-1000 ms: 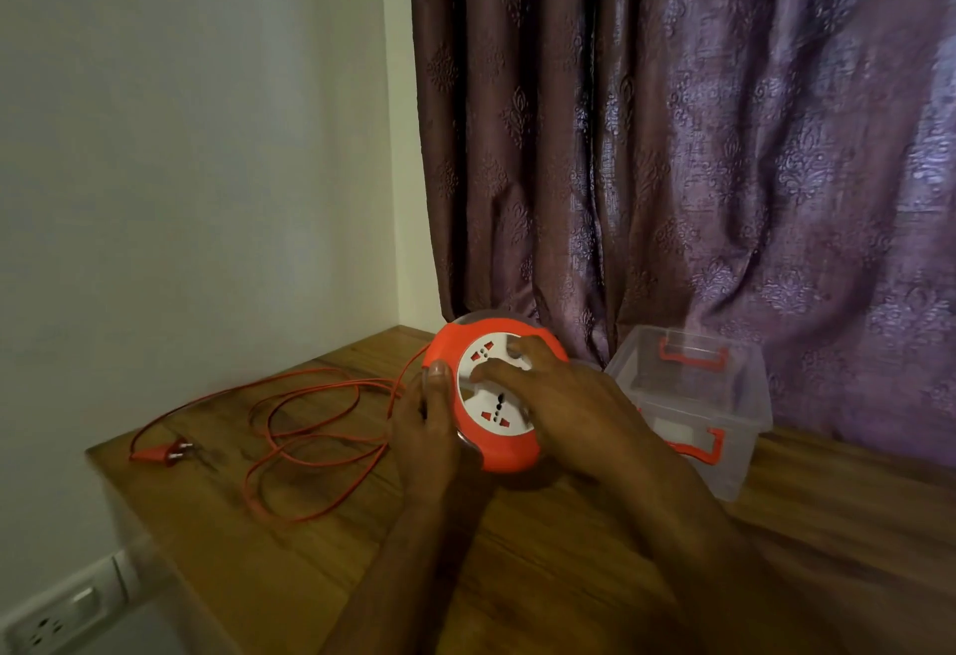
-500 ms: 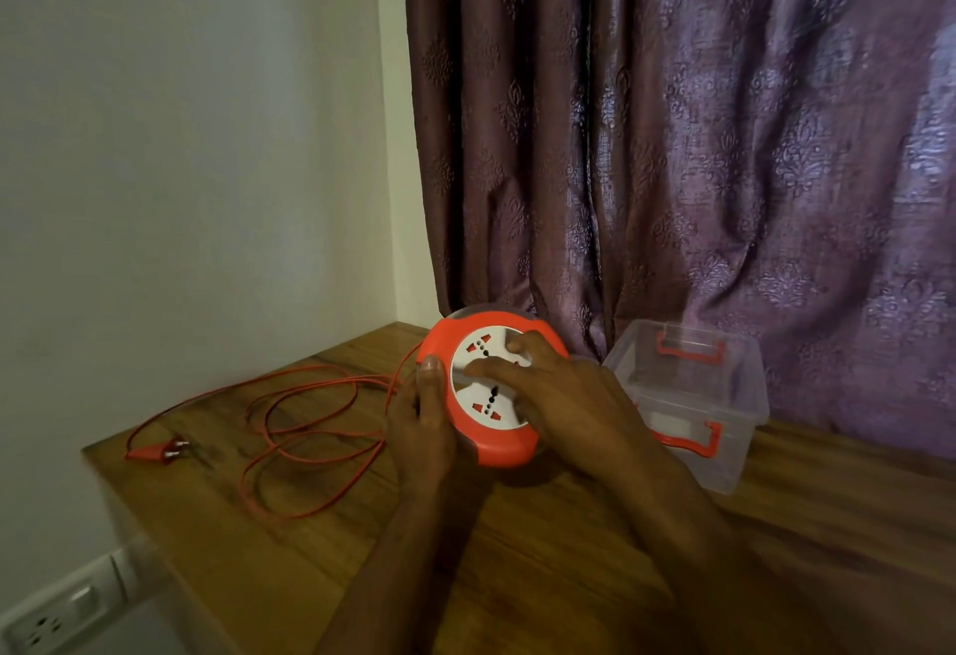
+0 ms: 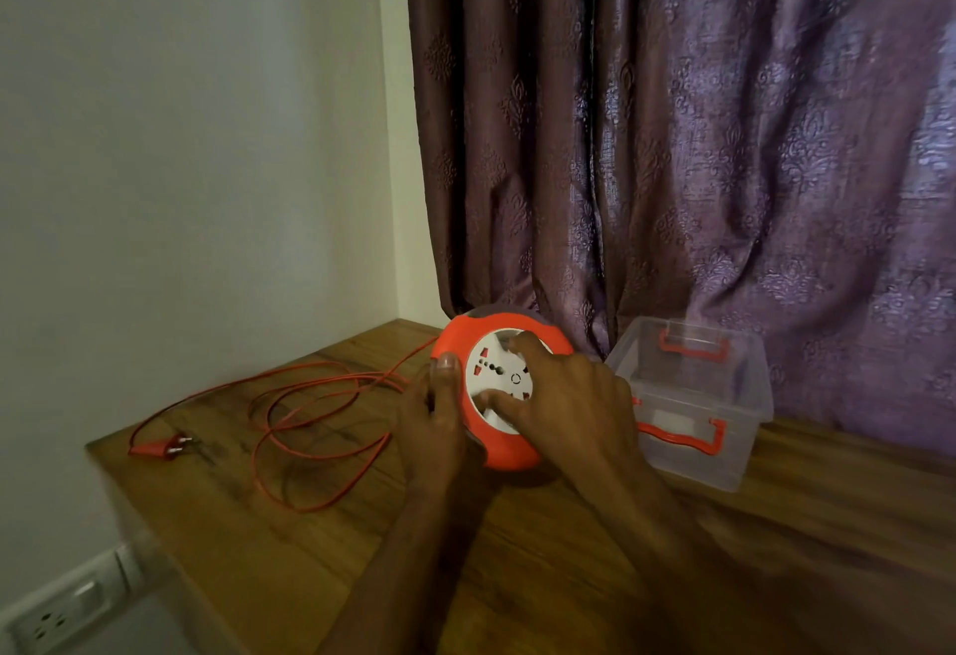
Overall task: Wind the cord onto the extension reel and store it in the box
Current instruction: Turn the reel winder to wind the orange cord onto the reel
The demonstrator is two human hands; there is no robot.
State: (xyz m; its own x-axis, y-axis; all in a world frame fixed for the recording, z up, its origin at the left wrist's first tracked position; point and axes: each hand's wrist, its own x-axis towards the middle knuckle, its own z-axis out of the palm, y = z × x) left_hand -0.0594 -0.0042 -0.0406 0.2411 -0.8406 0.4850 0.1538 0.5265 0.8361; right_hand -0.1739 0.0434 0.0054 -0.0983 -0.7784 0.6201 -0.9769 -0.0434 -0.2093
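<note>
A round orange extension reel (image 3: 509,453) with a white socket face is tilted up on the wooden table (image 3: 569,577). My left hand (image 3: 432,427) grips its left rim, thumb on the orange edge. My right hand (image 3: 566,403) lies over the white face with fingers pressed on it. The orange cord (image 3: 310,427) runs from the reel's left side in loose loops over the table and ends in a two-pin plug (image 3: 165,447) near the left edge. A clear plastic box (image 3: 734,458) with orange handles stands open, right of the reel.
A purple patterned curtain (image 3: 698,137) hangs behind the table, touching the box's back. A pale wall (image 3: 181,137) is on the left. A white wall socket (image 3: 57,613) sits low at the bottom left, beside the table's corner.
The white socket face has turned under my right hand's fingers. The cord loops have shifted slightly toward the reel. Both hands stay on the reel.
</note>
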